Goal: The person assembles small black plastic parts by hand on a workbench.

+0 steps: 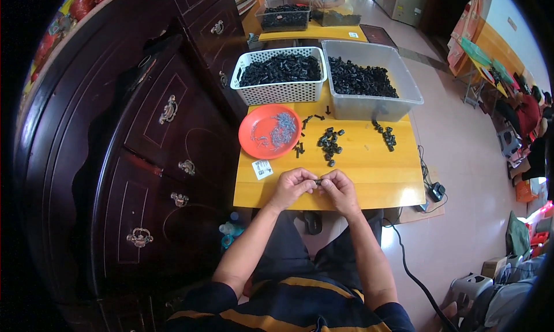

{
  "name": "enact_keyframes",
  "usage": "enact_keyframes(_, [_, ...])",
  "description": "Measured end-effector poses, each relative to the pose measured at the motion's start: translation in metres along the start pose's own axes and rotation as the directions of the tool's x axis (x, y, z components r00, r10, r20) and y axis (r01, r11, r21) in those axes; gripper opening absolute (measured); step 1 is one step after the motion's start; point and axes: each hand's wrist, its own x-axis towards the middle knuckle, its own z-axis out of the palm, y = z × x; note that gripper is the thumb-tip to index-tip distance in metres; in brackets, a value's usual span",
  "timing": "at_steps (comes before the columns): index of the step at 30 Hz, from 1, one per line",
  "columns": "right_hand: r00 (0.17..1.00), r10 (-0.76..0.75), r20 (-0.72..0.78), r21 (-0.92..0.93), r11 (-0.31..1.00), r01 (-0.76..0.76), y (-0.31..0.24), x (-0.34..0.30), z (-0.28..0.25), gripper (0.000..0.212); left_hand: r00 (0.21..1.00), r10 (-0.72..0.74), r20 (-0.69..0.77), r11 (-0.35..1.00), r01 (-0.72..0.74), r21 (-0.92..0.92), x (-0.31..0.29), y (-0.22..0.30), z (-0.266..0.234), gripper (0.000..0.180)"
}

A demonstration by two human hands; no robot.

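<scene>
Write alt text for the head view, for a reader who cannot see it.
A seated person's left hand and right hand meet over a yellow table, pinching a small black part in their fingers. Beyond lie loose black parts, a red plate of small metal pieces, a white basket and a grey bin of black parts.

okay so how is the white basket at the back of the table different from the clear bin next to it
The white perforated plastic basket has walls full of small holes, while the clear smooth-walled plastic bin has solid, see-through walls. The basket looks smaller and sits to the left, above the round orange plate; the bin looks larger and deeper and reaches the right edge of the yellow wooden table. Both are rectangular, open-topped and hold heaps of small black parts.
</scene>
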Motion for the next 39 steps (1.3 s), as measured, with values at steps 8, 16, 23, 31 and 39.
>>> enact_keyframes(8, [1.000,0.009,-0.008,-0.018,1.000,-0.010,-0.003,0.001,0.002,0.008,0.997,-0.070,-0.023,0.997,0.070,0.014,0.005,0.004,0.002,0.011])
enact_keyframes(16, [0.999,-0.023,-0.038,-0.163,0.986,0.017,0.007,0.001,0.004,0.008,0.995,-0.058,-0.083,0.985,0.070,0.158,0.000,0.008,0.007,0.008])
enact_keyframes(23, [0.994,-0.098,-0.052,-0.263,0.961,0.081,0.008,0.000,0.007,0.009,0.996,0.036,-0.087,0.870,0.012,0.493,0.001,0.028,0.012,0.005])
enact_keyframes(31, [0.998,-0.063,0.021,-0.068,0.996,0.064,-0.004,-0.006,0.002,0.008,0.991,-0.130,0.027,0.959,0.119,0.258,0.002,0.041,0.011,0.010])
enact_keyframes(39, [0.995,-0.053,0.081,0.113,0.993,0.043,-0.001,-0.002,-0.008,0.008,0.975,-0.213,0.070,0.975,0.208,0.079,0.005,0.049,0.014,0.012])
